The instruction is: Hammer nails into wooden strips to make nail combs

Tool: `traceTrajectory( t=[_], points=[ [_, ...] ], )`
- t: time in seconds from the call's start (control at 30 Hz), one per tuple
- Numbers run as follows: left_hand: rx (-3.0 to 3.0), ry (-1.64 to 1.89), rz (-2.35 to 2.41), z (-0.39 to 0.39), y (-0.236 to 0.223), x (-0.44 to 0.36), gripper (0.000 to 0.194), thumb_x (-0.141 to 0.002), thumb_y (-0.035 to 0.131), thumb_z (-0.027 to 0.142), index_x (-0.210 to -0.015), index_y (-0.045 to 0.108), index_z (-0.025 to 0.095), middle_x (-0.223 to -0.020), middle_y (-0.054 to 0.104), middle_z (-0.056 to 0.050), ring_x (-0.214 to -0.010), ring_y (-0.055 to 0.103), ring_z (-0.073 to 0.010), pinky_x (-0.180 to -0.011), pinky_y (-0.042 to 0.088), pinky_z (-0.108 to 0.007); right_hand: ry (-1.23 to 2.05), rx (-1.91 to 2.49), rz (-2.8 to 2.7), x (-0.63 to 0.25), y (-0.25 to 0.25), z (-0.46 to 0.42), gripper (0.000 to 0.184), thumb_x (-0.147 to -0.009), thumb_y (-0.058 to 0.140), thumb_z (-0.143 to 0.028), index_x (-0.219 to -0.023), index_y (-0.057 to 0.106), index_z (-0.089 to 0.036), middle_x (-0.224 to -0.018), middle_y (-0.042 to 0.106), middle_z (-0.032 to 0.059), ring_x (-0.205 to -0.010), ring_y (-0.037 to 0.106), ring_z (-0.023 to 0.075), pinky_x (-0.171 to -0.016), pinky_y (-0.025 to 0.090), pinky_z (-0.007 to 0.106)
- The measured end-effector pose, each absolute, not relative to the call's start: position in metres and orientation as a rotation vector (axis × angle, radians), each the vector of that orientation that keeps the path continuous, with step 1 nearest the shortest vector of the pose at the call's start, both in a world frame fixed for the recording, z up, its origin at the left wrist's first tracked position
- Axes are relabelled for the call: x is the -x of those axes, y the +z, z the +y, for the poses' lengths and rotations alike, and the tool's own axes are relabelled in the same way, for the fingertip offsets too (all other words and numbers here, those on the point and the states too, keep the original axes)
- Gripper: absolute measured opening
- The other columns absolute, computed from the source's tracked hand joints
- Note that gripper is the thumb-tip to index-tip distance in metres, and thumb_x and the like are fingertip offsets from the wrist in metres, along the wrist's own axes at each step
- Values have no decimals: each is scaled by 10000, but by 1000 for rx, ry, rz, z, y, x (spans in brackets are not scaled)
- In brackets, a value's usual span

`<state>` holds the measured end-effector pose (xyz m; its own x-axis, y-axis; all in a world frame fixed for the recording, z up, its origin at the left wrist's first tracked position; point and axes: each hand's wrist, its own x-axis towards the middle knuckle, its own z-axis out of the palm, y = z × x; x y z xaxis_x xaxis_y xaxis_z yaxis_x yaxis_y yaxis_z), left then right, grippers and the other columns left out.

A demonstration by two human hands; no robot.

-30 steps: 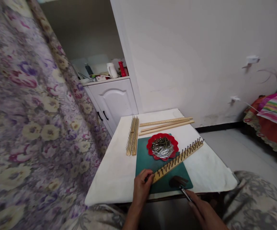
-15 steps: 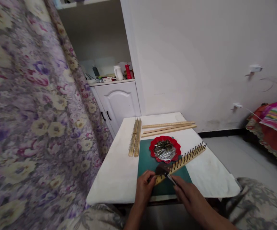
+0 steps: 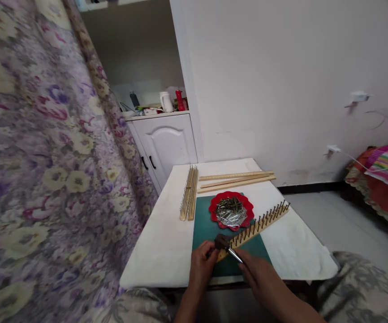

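My right hand (image 3: 252,267) is closed round the handle of a hammer (image 3: 234,255) with a dark head and a shiny shaft. The hammer head is over the near end of a wooden strip (image 3: 261,228) studded with upright dark nails. At that end, my left hand (image 3: 202,260) is pinched beside the hammer head; what its fingertips hold is hidden. Beneath the strip's near part lies a green mat (image 3: 202,224). Just beyond the strip, a red scalloped dish (image 3: 213,210) holds loose nails, some dark and some silvery.
Two nail-studded strips (image 3: 191,197) lie on the left of the white-covered table (image 3: 160,246). Several plain wooden strips (image 3: 237,180) lie toward the back. A floral curtain (image 3: 79,157) hangs on the left, and a white cabinet (image 3: 167,139) stands behind.
The hammer head has shifted slightly left and toward me, and my right hand has moved a little with it. My left hand stays at the strip's near end.
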<state>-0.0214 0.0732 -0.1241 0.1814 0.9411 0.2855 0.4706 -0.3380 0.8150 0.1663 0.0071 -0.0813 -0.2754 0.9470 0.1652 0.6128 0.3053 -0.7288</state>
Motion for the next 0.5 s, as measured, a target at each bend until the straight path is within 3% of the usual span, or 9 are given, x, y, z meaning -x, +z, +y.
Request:
traceTrajectory(
  t=[0.17, 0.2, 0.3, 0.5],
  points=[
    [-1876, 1077, 1327, 72, -124, 21, 161, -790, 521, 267, -730, 643, 180, -721, 617, -20, -673, 554, -153, -624, 412, -228, 786, 1352, -1883, -179, -94, -10, 366, -917, 350, -251, -1233, 527, -198, -791, 748, 68, -738, 695, 217, -694, 526, 298],
    [-1871, 1077, 1332, 72, -124, 21, 156, -788, 529, 271, -731, 642, 180, -727, 620, -21, -674, 559, -154, -625, 417, -229, 797, 1356, -1862, -183, -99, -16, 364, -917, 359, -282, -1218, 543, -192, -811, 743, 75, -792, 690, 224, -728, 524, 302],
    [-1864, 1062, 1343, 72, -124, 22, 135, -780, 554, 273, -744, 646, 181, -735, 623, -20, -664, 565, -152, -618, 427, -231, 877, 1427, -1819, -197, -118, -29, 390, -912, 358, -336, -1169, 585, -149, -741, 739, 83, -675, 679, 228, -665, 536, 310],
    [-1879, 1081, 1344, 75, -120, 28, 154, -793, 572, 303, -768, 663, 182, -750, 642, -22, -685, 577, -152, -637, 443, -226, 907, 1470, -1753, -213, -136, -35, 456, -911, 336, -431, -1171, 601, -166, -697, 720, 75, -660, 675, 223, -681, 537, 300]
  ],
)
